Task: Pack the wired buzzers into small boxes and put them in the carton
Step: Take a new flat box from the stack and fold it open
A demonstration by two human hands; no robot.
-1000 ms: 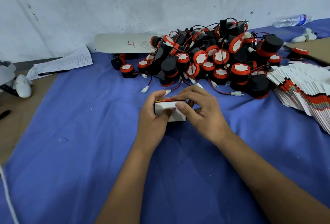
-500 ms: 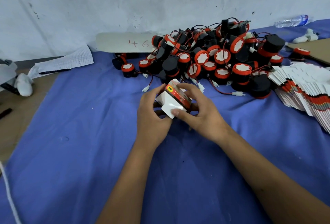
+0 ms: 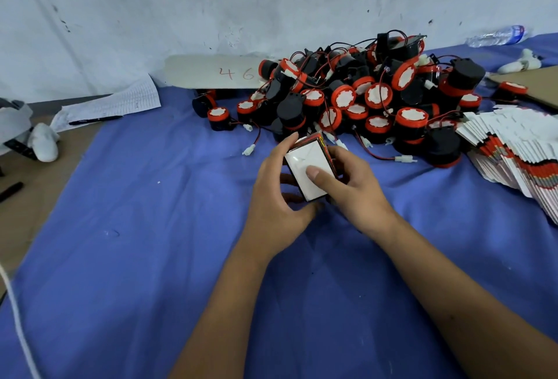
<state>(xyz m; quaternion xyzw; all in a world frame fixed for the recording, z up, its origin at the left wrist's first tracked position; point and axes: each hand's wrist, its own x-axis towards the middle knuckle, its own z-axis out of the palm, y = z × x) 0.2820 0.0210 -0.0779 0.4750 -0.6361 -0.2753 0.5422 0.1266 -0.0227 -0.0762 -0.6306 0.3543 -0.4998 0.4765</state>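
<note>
Gripping small box: left hand, right hand; contents unseen.

You're working under soft, even, cool-toned light with no glare; your hands cast only a faint shadow onto the blue cloth beneath them. The wide lens bows the picture at its edges, and fine detail is slightly smeared, most in the far bottle and the sheet of paper
</note>
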